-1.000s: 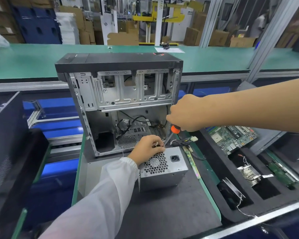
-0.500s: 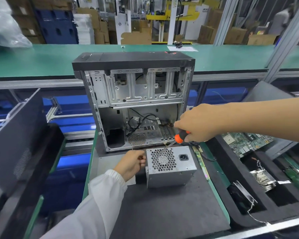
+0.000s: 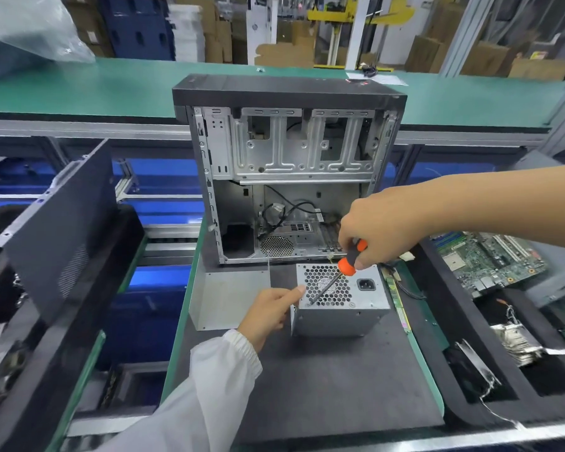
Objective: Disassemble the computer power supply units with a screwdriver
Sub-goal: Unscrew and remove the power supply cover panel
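White elastic-cuffed sleeve (image 3: pixel 209 380) on left arm; right forearm (image 3: pixel 503 207) bare.

You're on a factory line here: a long green surface (image 3: pixel 118 89) runs across behind your dark mat (image 3: pixel 323 380), on a grey metal frame. Further back you've got stacked cardboard boxes (image 3: pixel 490 57), dark blue crates (image 3: pixel 141 27), and a yellow metal rig (image 3: pixel 336 13). Blue bins (image 3: pixel 163 177) sit below the frame on your left. Lighting's bright and even, typical workshop.
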